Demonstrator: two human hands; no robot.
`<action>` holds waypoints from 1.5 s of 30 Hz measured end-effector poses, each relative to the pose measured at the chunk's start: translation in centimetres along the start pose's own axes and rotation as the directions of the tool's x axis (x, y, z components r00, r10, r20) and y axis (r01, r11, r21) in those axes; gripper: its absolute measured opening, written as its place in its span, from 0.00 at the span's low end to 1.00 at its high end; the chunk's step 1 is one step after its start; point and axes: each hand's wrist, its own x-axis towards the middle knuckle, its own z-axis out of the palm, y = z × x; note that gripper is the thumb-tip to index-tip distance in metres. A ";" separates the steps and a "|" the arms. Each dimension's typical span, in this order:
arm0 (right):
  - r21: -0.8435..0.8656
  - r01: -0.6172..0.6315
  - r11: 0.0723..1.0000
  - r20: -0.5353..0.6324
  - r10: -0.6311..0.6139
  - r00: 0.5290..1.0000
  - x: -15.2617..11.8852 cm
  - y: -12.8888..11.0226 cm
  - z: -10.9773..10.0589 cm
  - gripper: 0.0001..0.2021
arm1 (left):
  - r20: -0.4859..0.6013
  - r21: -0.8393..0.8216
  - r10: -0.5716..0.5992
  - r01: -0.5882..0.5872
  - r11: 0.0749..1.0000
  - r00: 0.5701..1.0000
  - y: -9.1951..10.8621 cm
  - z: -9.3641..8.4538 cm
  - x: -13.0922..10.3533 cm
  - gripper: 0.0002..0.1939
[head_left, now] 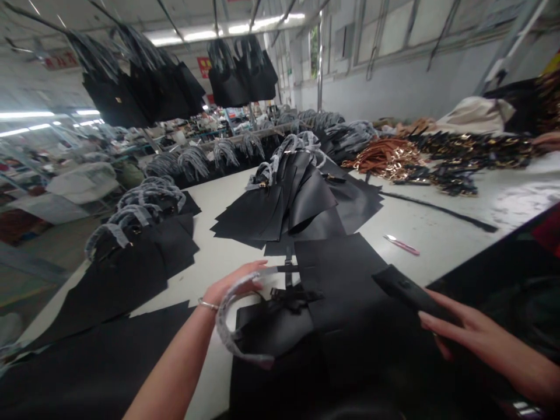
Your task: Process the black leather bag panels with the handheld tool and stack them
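Observation:
My left hand [238,281] reaches over the table, its fingers closed about a bag handle wrapped in clear plastic [225,326] near its upper end. The handle curves down to a black leather panel [275,326] in front of me. Beside those fingertips is a small black buckle strap [289,269]. On the right, my right hand [464,329] grips a stiff black leather strip [405,291] with a small round mark near its tip. Beneath it a large black panel [341,268] lies flat; its lower part is lost in shadow.
Black bag panels with wrapped handles are heaped ahead [301,192] and at left [144,251]. Pink thread snips [401,245] lie right of centre, below a long black strip [441,210]. Brown straps [387,157] are piled behind. Finished-looking black bags [242,73] hang overhead.

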 end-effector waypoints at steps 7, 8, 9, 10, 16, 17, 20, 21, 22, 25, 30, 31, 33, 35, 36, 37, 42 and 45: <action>-0.038 0.125 0.991 0.278 -0.110 0.954 4.7 -0.7 4.2 0.41 | -0.505 0.041 -0.248 0.310 0.950 0.826 -0.1 -1.1 1.0 0.14; -0.036 0.120 0.992 0.289 -0.105 0.952 5.3 -1.2 4.7 0.40 | -0.473 0.020 -0.186 0.222 0.975 0.861 1.2 0.6 1.6 0.14; -0.027 0.114 0.993 0.302 -0.101 0.948 6.0 -1.9 5.2 0.39 | -0.430 0.024 -0.112 0.135 0.991 0.896 2.6 2.4 2.2 0.15; -0.010 0.108 0.994 0.323 -0.099 0.941 6.6 -2.6 5.7 0.37 | -0.408 0.045 -0.058 0.083 0.996 0.911 3.9 4.4 2.8 0.16; 0.048 0.051 0.998 0.503 -0.068 0.861 9.9 -5.7 6.7 0.21 | -0.281 0.137 0.025 0.014 0.990 0.959 8.2 12.3 4.8 0.15; 0.032 0.041 0.999 0.521 -0.052 0.852 10.4 -6.0 6.6 0.19 | -0.284 0.127 0.022 0.015 0.992 0.959 8.3 12.8 5.0 0.15; -0.029 -0.006 1.000 0.544 0.021 0.839 11.7 -6.9 5.9 0.18 | -0.291 0.104 0.013 0.019 0.994 0.957 7.9 13.5 6.1 0.17; -0.051 -0.022 0.998 0.544 0.046 0.838 12.2 -7.1 5.8 0.17 | -0.289 0.098 0.013 0.016 0.995 0.957 7.7 13.6 6.5 0.17; -0.072 -0.038 0.997 0.542 0.071 0.838 12.7 -7.3 5.7 0.17 | -0.287 0.092 0.017 0.011 0.996 0.958 7.6 13.7 7.0 0.17; -0.070 -0.048 0.996 0.492 0.076 0.867 13.9 -7.6 6.2 0.17 | -0.298 0.084 0.019 0.006 0.996 0.954 7.4 13.6 8.1 0.17; 0.042 0.070 0.997 0.303 -0.079 0.950 14.4 -7.6 6.8 0.17 | -0.303 0.091 0.042 -0.016 0.996 0.952 7.0 13.7 8.7 0.19; 0.052 0.078 0.996 0.290 -0.090 0.953 14.3 -7.5 6.5 0.18 | -0.294 0.086 0.053 -0.029 0.996 0.954 7.0 13.8 8.8 0.19; 0.054 0.063 0.997 0.324 -0.078 0.943 14.0 -7.2 5.6 0.19 | -0.273 0.063 0.054 -0.038 0.997 0.960 6.8 13.8 8.8 0.19; 0.011 0.017 1.000 0.414 -0.020 0.910 13.8 -6.9 4.9 0.20 | -0.240 0.037 0.048 -0.040 0.998 0.969 6.6 13.7 8.8 0.20; -0.016 -0.005 1.000 0.451 0.012 0.892 13.8 -6.7 4.8 0.21 | -0.217 0.034 0.058 -0.052 0.998 0.974 6.5 13.5 8.8 0.21; -0.038 -0.021 0.999 0.471 0.036 0.881 13.8 -6.6 4.9 0.22 | -0.196 0.039 0.077 -0.071 0.997 0.978 6.4 13.4 8.8 0.22; 0.009 0.086 0.996 0.358 -0.084 0.930 14.5 -6.7 7.0 0.27 | -0.173 0.142 0.182 -0.159 0.977 0.968 6.0 13.0 8.5 0.23; 0.047 0.152 0.987 0.321 -0.159 0.934 14.0 -7.1 6.7 0.28 | -0.203 0.197 0.197 -0.157 0.968 0.959 6.0 13.3 8.2 0.21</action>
